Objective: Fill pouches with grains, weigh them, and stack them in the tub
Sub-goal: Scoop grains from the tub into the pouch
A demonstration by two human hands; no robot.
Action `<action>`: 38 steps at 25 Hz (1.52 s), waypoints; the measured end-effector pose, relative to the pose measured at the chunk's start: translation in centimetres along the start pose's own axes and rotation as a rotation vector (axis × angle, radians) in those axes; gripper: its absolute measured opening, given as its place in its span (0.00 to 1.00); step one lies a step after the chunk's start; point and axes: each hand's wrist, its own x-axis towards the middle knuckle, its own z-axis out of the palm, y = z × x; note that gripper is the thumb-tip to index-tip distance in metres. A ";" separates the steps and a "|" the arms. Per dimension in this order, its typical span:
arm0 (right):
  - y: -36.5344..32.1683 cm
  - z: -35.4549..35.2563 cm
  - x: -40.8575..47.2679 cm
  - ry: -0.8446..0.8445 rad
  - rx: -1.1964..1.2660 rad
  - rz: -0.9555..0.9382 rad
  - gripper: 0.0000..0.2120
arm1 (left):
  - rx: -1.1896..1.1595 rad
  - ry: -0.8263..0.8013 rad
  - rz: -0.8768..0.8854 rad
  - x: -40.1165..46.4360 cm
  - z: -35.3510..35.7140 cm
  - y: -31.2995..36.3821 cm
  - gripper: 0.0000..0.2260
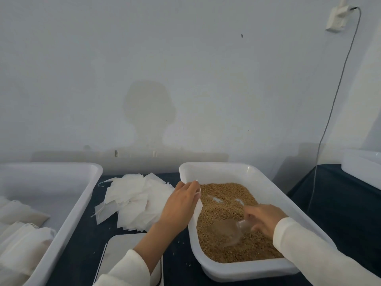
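A white tray on the right holds brown grains. My right hand grips a clear plastic scoop that is full of grains and lies low over the heap. My left hand pinches an empty white pouch at the tray's left rim, its mouth hanging inside the tray. A pile of empty white pouches lies on the dark table between the two trays. The large white tub at left holds several filled pouches. A scale sits at the front, partly under my left forearm.
The table is covered in dark cloth. A second dark table stands to the right with another white tub on it. A grey cable hangs from a wall socket down behind the grain tray.
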 end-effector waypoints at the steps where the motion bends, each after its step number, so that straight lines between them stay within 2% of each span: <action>1: 0.1 0.5 -0.1 -0.012 0.071 0.037 0.09 | 0.013 0.002 0.022 0.1 0.1 -0.2 0.05; 4: 1.0 1.6 -0.7 -0.044 0.315 0.116 0.12 | 0.056 -0.040 0.086 0.6 0.6 -0.5 0.06; 7: 2.1 0.9 -1.9 -0.054 0.475 0.114 0.11 | 0.107 -0.086 0.091 1.6 0.9 -0.5 0.09; 12: 4.3 -3.0 -4.4 0.006 0.585 0.156 0.08 | 0.123 -0.196 0.168 2.8 1.5 0.3 0.09; 19: 5.7 -6.7 -6.0 0.100 0.428 0.252 0.09 | 0.096 -0.267 0.284 2.7 2.9 2.8 0.05; 24: 4.9 -8.1 -6.1 0.056 0.234 0.299 0.11 | 0.044 -0.252 0.310 2.3 2.7 3.8 0.05; 31: 2.8 -11.2 -4.7 -0.025 -0.054 0.279 0.08 | 0.010 -0.282 0.385 2.0 2.9 4.3 0.07; 38: 1.3 -12.7 -3.8 -0.050 -0.181 0.257 0.08 | -0.044 -0.266 0.363 1.9 2.9 4.1 0.07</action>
